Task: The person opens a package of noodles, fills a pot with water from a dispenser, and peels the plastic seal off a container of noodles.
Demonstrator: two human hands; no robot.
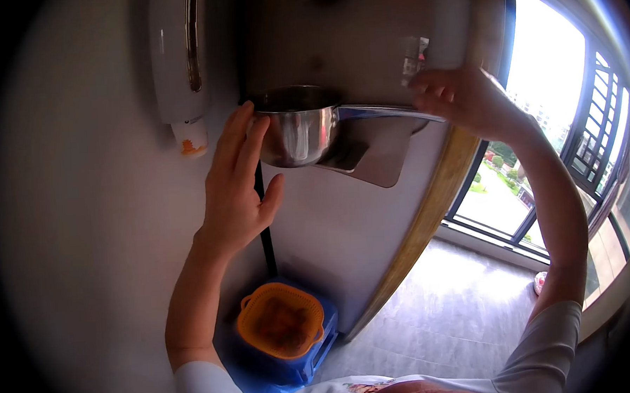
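A shiny metal saucepan [299,130] is up against a wall-mounted metal panel, its long handle pointing right. My left hand [238,182] is at the pan's left side, fingers stretched upward and thumb apart, with the fingertips at or very near the rim. At the far end of the handle, my right hand [465,102] is raised with its fingers loosely bent and spread; whether it touches the handle is unclear. Under the pan and handle a flat metal plate [380,155] juts out. The pan's inside is dark.
An orange basket [248,331] with unclear contents rests on a blue stool [312,365] below. A white wall dispenser [176,62] hangs at upper left. Wooden trim [420,234] edges the wall, beside a bright window [541,60] and grey floor.
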